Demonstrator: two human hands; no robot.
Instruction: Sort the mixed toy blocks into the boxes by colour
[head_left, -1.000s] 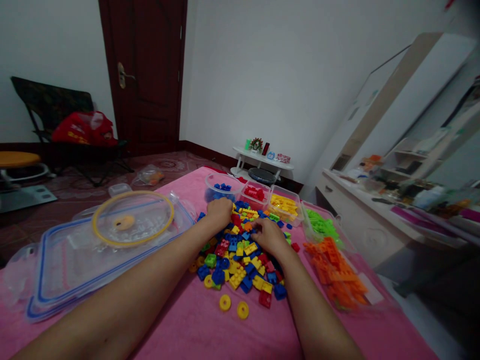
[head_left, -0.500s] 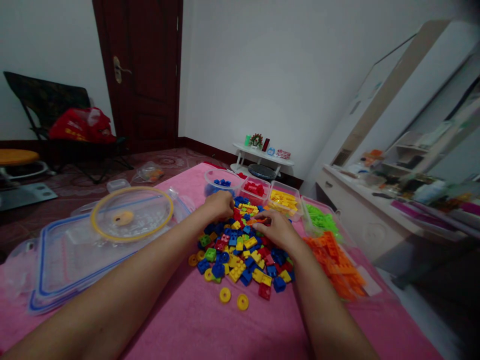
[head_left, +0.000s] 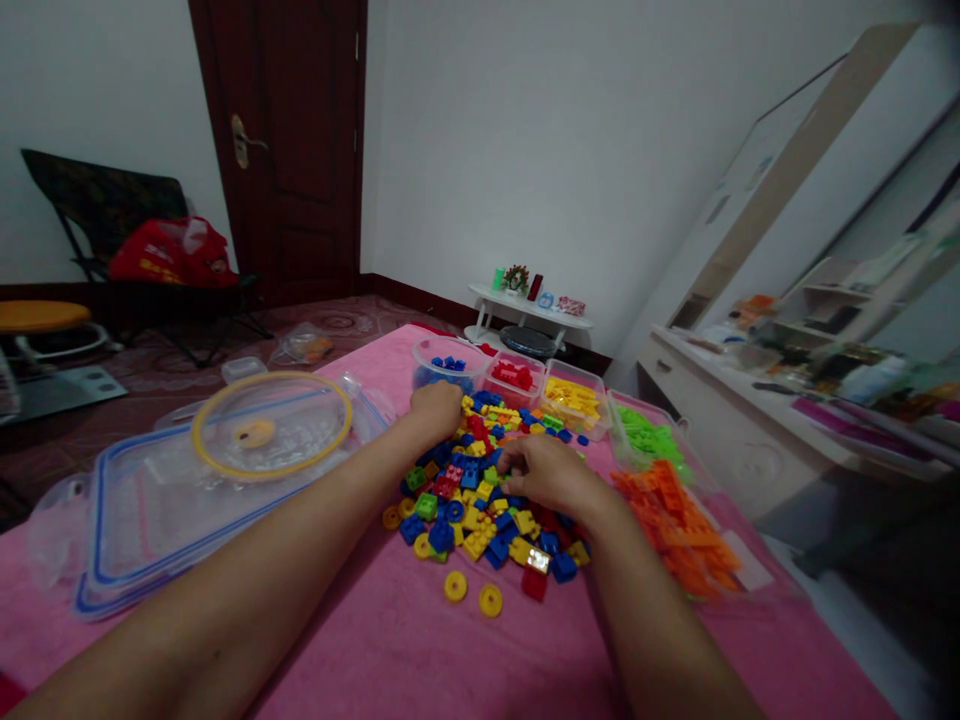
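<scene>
A heap of toy building bricks in blue, yellow, red and green lies on the pink cloth. My left hand is curled closed at the heap's far left edge, close to a round tub of blue bricks. Its fingertips are hidden, and so is anything in them. Over the middle right of the heap, my right hand bends down with thumb and fingers apart, beside a small green brick. Nothing shows in its grasp. Two yellow wheels lie nearer me.
Clear boxes hold red bricks, yellow bricks, green bricks and orange bricks along the back and right. On the left lie a blue-edged lid and a round yellow-rimmed lid. A white dresser stands right.
My right hand has moved down and nearer me over the heap; the orange piece at its fingers no longer shows. My left hand has shifted slightly left against the heap.
</scene>
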